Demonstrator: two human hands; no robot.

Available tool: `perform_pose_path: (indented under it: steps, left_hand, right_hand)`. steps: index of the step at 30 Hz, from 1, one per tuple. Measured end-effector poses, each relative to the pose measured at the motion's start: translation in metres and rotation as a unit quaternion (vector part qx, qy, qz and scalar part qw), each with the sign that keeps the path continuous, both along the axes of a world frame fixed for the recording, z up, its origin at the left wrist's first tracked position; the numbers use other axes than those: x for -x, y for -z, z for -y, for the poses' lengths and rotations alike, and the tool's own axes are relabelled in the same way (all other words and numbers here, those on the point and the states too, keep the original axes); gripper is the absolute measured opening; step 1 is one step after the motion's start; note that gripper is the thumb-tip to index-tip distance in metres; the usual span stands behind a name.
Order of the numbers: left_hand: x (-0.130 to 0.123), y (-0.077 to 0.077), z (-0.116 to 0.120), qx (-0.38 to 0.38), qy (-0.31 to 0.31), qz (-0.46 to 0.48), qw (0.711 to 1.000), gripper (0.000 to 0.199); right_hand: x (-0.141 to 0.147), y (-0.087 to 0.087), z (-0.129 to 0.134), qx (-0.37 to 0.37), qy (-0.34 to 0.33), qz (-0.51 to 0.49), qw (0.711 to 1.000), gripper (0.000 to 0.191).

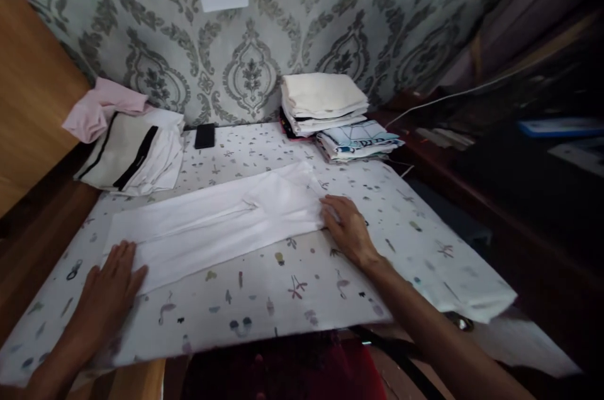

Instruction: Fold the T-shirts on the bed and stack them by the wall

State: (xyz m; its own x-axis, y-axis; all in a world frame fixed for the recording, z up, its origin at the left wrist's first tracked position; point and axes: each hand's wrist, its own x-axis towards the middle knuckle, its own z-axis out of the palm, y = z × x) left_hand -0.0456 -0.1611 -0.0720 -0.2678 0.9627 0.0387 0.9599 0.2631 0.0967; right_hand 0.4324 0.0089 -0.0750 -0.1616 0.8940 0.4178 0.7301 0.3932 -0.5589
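A pair of white trousers point(283, 195) lies flat across the patterned cloth, its two legs stretching left and the waist end on the right. At the lower left, my left hand point(113, 283) rests on the leg ends with its fingers spread and flat. My right hand point(349, 227) touches the waist edge, fingers stretched out over the fabric and thumb apart from them. Neither hand lifts the cloth.
Folded clothes point(127, 155) with a pink garment point(106, 107) lie at the back left, beside a black phone point(204, 136). Two stacks of folded clothes, one cream-topped point(325, 95) and one printed point(358, 138), stand at the back right. A white cable point(453, 97) runs rightward.
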Motion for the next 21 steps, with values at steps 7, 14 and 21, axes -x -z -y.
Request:
perform_pose_path:
  steps: [7, 14, 21]
  left_hand:
    - [-0.081, -0.026, -0.058, -0.050, 0.187, 0.037, 0.980, 0.068]
    - [-0.189, -0.048, -0.135, 0.017, 0.396, 0.069, 0.916, 0.064]
    - [-0.211, -0.016, -0.167, 0.001, 0.431, 0.024, 0.902, 0.063]
  right_hand:
    - [-0.018, -0.008, 0.003, 0.037, 0.076, -0.086, 0.993, 0.037]
    - [-0.042, -0.004, 0.011, 0.129, 0.093, -0.157, 0.975, 0.037]
    - [-0.040, -0.013, 0.014, 0.168, 0.078, -0.123, 0.975, 0.032]
